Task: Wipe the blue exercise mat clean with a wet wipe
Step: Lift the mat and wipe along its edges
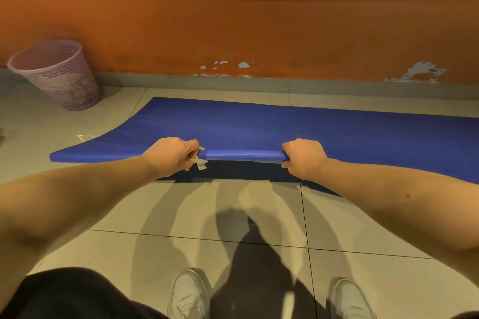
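Note:
The blue exercise mat [259,124] lies across the tiled floor in front of the orange wall. Its near edge is lifted off the floor, with a dark shadow beneath. My left hand [172,156] grips that raised edge and also holds a crumpled white wet wipe [200,163], which sticks out below the fingers. My right hand [302,158] grips the same edge further right, fingers curled round it.
A pink mesh wastebasket [55,72] stands at the left against the orange wall [233,33]. A mirror runs above the wall. My white shoes [189,295] are on the beige tiles near the bottom.

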{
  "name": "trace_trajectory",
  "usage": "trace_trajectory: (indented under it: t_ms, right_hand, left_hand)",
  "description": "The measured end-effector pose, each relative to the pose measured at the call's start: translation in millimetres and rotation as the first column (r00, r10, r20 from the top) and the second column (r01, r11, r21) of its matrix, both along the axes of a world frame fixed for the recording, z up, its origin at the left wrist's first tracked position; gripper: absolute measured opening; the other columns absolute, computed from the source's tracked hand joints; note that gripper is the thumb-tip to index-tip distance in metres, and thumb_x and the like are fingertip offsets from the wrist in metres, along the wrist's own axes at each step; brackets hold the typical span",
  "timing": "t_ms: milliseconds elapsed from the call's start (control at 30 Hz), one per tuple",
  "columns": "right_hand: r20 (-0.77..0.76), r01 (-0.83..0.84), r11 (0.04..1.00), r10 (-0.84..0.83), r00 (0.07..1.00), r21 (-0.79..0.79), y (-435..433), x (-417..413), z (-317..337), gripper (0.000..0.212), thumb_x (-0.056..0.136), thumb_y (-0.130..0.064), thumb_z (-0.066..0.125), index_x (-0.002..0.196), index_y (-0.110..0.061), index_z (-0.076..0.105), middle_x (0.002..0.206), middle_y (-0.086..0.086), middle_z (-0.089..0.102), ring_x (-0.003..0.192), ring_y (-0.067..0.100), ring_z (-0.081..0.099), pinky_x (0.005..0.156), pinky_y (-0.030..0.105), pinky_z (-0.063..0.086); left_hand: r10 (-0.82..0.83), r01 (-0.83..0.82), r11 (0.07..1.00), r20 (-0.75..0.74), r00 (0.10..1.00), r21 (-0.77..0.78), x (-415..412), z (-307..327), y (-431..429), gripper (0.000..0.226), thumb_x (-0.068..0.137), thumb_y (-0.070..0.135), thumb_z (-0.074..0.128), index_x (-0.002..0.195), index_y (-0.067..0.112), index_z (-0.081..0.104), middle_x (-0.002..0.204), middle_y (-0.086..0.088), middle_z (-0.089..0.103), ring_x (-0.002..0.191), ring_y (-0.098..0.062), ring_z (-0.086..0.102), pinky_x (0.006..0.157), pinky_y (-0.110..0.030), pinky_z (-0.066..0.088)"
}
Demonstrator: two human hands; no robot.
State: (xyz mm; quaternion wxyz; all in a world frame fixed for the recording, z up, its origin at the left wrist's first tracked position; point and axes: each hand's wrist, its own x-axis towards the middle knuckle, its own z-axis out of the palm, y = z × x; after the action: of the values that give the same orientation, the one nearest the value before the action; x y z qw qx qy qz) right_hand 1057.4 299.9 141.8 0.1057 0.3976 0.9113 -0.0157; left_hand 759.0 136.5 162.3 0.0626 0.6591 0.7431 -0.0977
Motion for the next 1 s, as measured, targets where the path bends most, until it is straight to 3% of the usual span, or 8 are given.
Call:
trace_trajectory:
  t_ms: [167, 300, 500, 600, 733, 833, 900, 1000]
  right_hand:
    - [0.046, -0.041, 0.998, 0.038, 0.998, 0.056, -19, -22, 0, 0.022, 0.098, -0.026, 0.060, 0.117, -0.019, 0.052, 0.100, 0.002, 0.063, 0.081, 0.021, 0.052, 0.071, 0.033, 0.037]
    - [-0.156, -0.064, 0.998, 0.067, 0.986, 0.020, -54, -89, -2, 0.038, 0.098, -0.037, 0.063, 0.126, -0.019, 0.047, 0.105, 0.004, 0.065, 0.089, 0.026, 0.058, 0.075, 0.037, 0.044]
    - [-0.147, 0.066, 0.997, -0.071, 0.987, -0.041, -64, -141, 6, 0.017, 0.097, -0.015, 0.059, 0.113, -0.018, 0.054, 0.096, 0.002, 0.060, 0.084, 0.025, 0.056, 0.069, 0.036, 0.039]
    - [-0.149, 0.095, 0.994, -0.102, 0.984, -0.055, -70, -142, 6, 0.013, 0.095, -0.019, 0.062, 0.107, -0.022, 0.059, 0.093, 0.002, 0.062, 0.082, 0.024, 0.061, 0.069, 0.038, 0.051]
    - [-0.159, 0.112, 0.992, -0.120, 0.980, -0.056, -71, -141, 9, 0.009, 0.095, -0.020, 0.062, 0.103, -0.023, 0.059, 0.092, 0.001, 0.062, 0.081, 0.024, 0.060, 0.066, 0.036, 0.047]
    - [-0.147, 0.088, 0.994, -0.097, 0.984, -0.065, -72, -141, 2, 0.012, 0.095, -0.022, 0.062, 0.107, -0.023, 0.061, 0.094, 0.001, 0.064, 0.082, 0.024, 0.062, 0.071, 0.038, 0.052]
    - [-0.155, 0.087, 0.993, -0.100, 0.983, -0.085, -73, -141, -1, 0.014, 0.095, -0.021, 0.063, 0.109, -0.024, 0.062, 0.094, 0.000, 0.065, 0.083, 0.024, 0.062, 0.073, 0.038, 0.053]
    - [-0.170, 0.065, 0.993, -0.081, 0.982, -0.097, -67, -141, -2, 0.015, 0.094, -0.018, 0.062, 0.107, -0.024, 0.062, 0.095, 0.000, 0.064, 0.082, 0.024, 0.060, 0.065, 0.034, 0.044]
  left_hand:
    - [-0.037, 0.031, 0.986, 0.032, 0.999, 0.163, 1, 14, 21, 0.013, 0.098, 0.027, 0.059, 0.092, 0.020, 0.050, 0.073, -0.002, 0.059, 0.060, -0.019, 0.050, 0.052, -0.029, 0.036]
    - [-0.088, 0.081, 0.978, 0.028, 0.996, 0.194, 4, 20, 30, 0.017, 0.097, 0.032, 0.060, 0.093, 0.021, 0.048, 0.073, -0.001, 0.059, 0.060, -0.019, 0.051, 0.050, -0.031, 0.037]
    - [-0.155, 0.132, 0.958, 0.071, 0.985, 0.255, -12, 9, 16, 0.027, 0.099, 0.041, 0.057, 0.120, 0.023, 0.051, 0.084, 0.003, 0.068, 0.074, -0.020, 0.063, 0.066, -0.038, 0.053]
    - [-0.248, 0.198, 0.924, 0.119, 0.961, 0.329, -21, -4, 5, 0.034, 0.102, 0.046, 0.048, 0.128, 0.028, 0.059, 0.099, 0.008, 0.072, 0.086, -0.019, 0.067, 0.069, -0.038, 0.054]
    - [-0.327, 0.292, 0.887, 0.039, 0.944, 0.357, -28, -13, -2, 0.064, 0.101, 0.059, 0.013, 0.132, 0.023, 0.056, 0.117, 0.005, 0.067, 0.093, -0.024, 0.067, 0.067, -0.041, 0.055]
    - [-0.255, 0.210, 0.920, 0.098, 0.962, 0.332, -26, -16, -7, 0.050, 0.104, 0.049, 0.039, 0.147, 0.023, 0.040, 0.111, 0.003, 0.068, 0.091, -0.023, 0.065, 0.065, -0.035, 0.051]
    - [-0.179, 0.111, 0.942, 0.196, 0.964, 0.318, -25, -19, -9, 0.046, 0.101, 0.049, 0.048, 0.138, 0.023, 0.041, 0.099, 0.003, 0.069, 0.085, -0.021, 0.062, 0.066, -0.036, 0.052]
    - [-0.135, 0.072, 0.939, 0.167, 0.977, 0.336, -26, -20, -9, 0.037, 0.098, 0.056, 0.048, 0.117, 0.026, 0.056, 0.087, 0.009, 0.066, 0.080, -0.016, 0.060, 0.064, -0.036, 0.052]
